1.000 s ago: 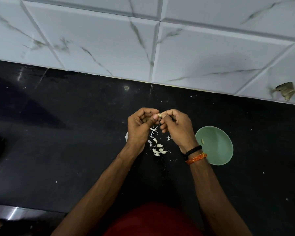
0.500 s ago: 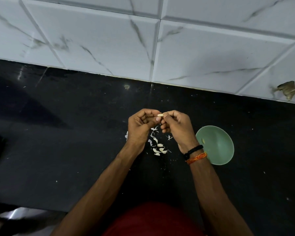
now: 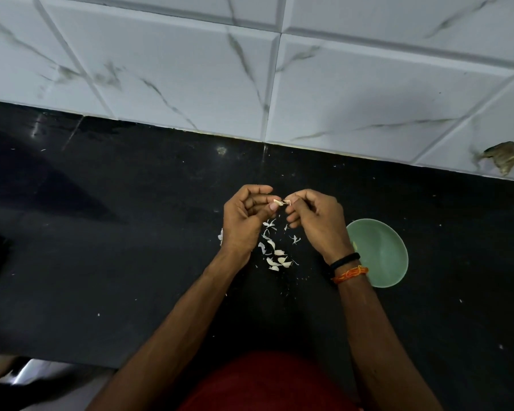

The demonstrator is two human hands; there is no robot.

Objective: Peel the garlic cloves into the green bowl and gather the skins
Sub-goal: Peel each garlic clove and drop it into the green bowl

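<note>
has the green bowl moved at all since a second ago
No. The green bowl sits on the same patch of black counter, as far below the tiled wall's edge as before.

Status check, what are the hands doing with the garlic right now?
Left hand and right hand both pinching one garlic clove. Skins loose on counter. Green bowl beside right wrist, unobstructed.

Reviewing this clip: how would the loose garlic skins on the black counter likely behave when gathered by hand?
The garlic skins look thin, curled and flaky, so probably very light and apt to scatter or stick to fingers. Fine specks lie around them on the black counter, suggesting they crumble easily. Sweeping them together likely works better than pinching each one.
</note>
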